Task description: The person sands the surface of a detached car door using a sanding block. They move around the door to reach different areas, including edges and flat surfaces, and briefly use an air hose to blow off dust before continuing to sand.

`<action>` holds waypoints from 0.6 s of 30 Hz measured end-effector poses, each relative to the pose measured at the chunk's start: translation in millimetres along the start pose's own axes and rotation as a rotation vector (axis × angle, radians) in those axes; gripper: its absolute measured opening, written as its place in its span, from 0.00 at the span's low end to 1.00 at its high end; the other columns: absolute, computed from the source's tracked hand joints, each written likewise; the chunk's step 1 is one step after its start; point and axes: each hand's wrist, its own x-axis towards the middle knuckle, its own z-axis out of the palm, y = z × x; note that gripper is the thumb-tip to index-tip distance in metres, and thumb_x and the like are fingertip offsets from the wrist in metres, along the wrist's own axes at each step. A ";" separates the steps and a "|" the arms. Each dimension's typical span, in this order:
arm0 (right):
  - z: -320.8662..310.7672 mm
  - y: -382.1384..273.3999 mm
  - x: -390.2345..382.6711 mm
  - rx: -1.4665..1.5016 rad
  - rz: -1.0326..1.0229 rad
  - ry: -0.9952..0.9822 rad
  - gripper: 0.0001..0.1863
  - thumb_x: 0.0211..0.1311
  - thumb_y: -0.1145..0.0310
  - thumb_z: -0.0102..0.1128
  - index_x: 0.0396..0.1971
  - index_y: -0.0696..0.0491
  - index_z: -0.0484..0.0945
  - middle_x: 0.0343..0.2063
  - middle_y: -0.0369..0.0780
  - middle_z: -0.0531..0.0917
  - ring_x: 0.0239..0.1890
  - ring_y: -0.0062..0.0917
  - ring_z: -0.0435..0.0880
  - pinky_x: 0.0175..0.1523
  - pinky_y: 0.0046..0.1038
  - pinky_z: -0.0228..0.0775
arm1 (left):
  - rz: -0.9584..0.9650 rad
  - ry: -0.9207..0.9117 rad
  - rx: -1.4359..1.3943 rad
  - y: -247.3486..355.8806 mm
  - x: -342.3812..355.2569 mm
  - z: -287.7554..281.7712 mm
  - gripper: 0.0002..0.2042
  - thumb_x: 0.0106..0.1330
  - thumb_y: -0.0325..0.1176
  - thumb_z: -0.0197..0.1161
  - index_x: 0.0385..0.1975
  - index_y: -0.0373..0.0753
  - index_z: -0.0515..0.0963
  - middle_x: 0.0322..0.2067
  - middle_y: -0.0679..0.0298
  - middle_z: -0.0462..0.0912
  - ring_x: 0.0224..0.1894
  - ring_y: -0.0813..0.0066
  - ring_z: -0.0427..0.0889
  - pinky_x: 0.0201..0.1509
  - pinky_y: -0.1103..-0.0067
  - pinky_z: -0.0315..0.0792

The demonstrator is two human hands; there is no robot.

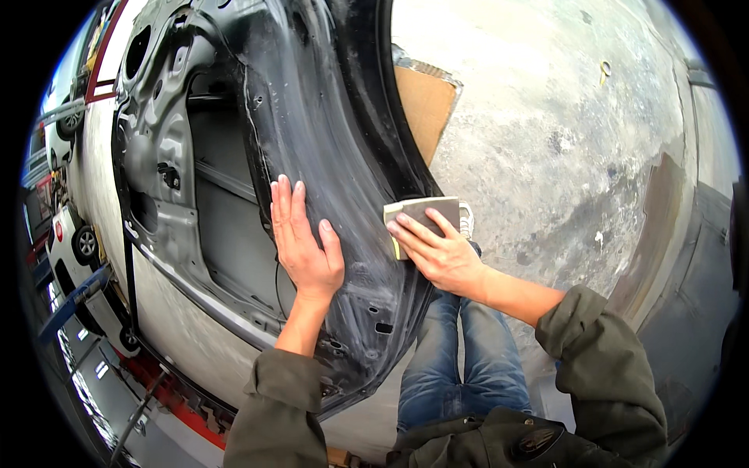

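A black car door shell (312, 117) stretches from the top of the view down to my legs, its dark surface streaked with whitish dust. My left hand (304, 246) lies flat on it beside the large window-like opening, fingers stretched out and holding nothing. On the door's right edge, my right hand (445, 257) presses a sanding pad (441, 209), grey on its face with a pale yellowish edge. The fingers spread over the pad, and the thumb side is partly hidden. A patterned metal inner panel (156, 148) shows at the door's left.
Flattened cardboard (425, 105) lies on the stained concrete floor (546, 101) right of the door. A small yellow ring-shaped thing (605, 72) is farther off. White cars (74, 234) and a blue lift arm (74, 304) stand at the far left.
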 end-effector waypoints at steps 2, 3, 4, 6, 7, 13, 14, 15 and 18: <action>0.8 -15.0 -31.5 0.005 -0.013 -0.051 0.28 0.60 0.66 0.60 0.61 0.58 0.79 0.70 0.39 0.74 0.74 0.29 0.68 0.74 0.48 0.58 | 0.013 0.010 0.007 0.6 2.6 1.3 0.27 0.70 0.29 0.50 0.70 0.27 0.65 0.74 0.46 0.63 0.78 0.44 0.57 0.80 0.58 0.52; 2.3 -24.7 -47.7 0.008 -0.023 -0.075 0.27 0.61 0.66 0.60 0.61 0.58 0.79 0.70 0.39 0.74 0.74 0.30 0.68 0.74 0.48 0.59 | 0.016 0.014 0.011 0.9 1.7 0.5 0.27 0.70 0.29 0.50 0.70 0.27 0.65 0.74 0.46 0.63 0.78 0.45 0.57 0.80 0.58 0.52; 4.3 -37.7 -66.6 0.107 0.012 -0.108 0.29 0.59 0.65 0.61 0.62 0.58 0.78 0.70 0.40 0.74 0.74 0.30 0.68 0.75 0.48 0.58 | 0.017 0.019 0.010 0.7 0.8 1.3 0.27 0.70 0.29 0.50 0.70 0.27 0.65 0.74 0.46 0.63 0.78 0.45 0.57 0.80 0.59 0.52; 1.9 -65.6 -90.5 0.345 0.199 -0.192 0.31 0.55 0.64 0.65 0.62 0.57 0.78 0.69 0.40 0.74 0.74 0.32 0.68 0.75 0.46 0.58 | 0.015 0.033 0.023 -3.9 -0.2 -1.0 0.27 0.71 0.29 0.50 0.70 0.29 0.65 0.74 0.47 0.63 0.78 0.47 0.57 0.80 0.60 0.52; -5.0 -76.3 -96.9 0.431 0.385 -0.127 0.30 0.54 0.69 0.65 0.59 0.60 0.78 0.66 0.43 0.77 0.70 0.36 0.73 0.73 0.45 0.63 | 0.022 0.034 0.018 -2.8 -1.7 -0.4 0.27 0.71 0.29 0.50 0.71 0.29 0.65 0.74 0.47 0.63 0.78 0.47 0.57 0.80 0.60 0.52; 20.0 -86.4 -19.7 0.549 0.708 0.363 0.31 0.61 0.74 0.58 0.65 0.66 0.70 0.67 0.55 0.73 0.69 0.48 0.73 0.74 0.42 0.64 | 0.030 0.027 0.033 -0.3 1.6 2.9 0.27 0.72 0.29 0.50 0.71 0.30 0.65 0.74 0.47 0.62 0.79 0.48 0.56 0.80 0.60 0.52; 25.4 -91.5 -7.6 0.507 0.699 0.375 0.33 0.64 0.71 0.58 0.68 0.67 0.67 0.70 0.56 0.69 0.72 0.47 0.69 0.76 0.41 0.60 | 0.034 0.030 0.037 -1.7 1.3 2.4 0.27 0.72 0.30 0.50 0.71 0.30 0.65 0.74 0.47 0.62 0.79 0.48 0.56 0.80 0.60 0.52; 29.8 -95.1 -5.1 0.538 0.707 0.417 0.33 0.64 0.72 0.58 0.69 0.67 0.67 0.69 0.57 0.69 0.73 0.48 0.68 0.76 0.42 0.59 | 0.037 0.034 0.042 -3.3 0.5 1.4 0.27 0.72 0.30 0.50 0.71 0.30 0.65 0.74 0.47 0.62 0.79 0.48 0.56 0.80 0.60 0.52; 40.8 -94.3 -2.6 0.609 0.679 0.496 0.32 0.64 0.73 0.58 0.68 0.67 0.67 0.70 0.57 0.69 0.74 0.49 0.66 0.77 0.42 0.58 | 0.023 0.030 0.049 -2.0 -2.1 -2.2 0.27 0.71 0.30 0.50 0.71 0.30 0.65 0.74 0.47 0.62 0.78 0.47 0.56 0.80 0.60 0.52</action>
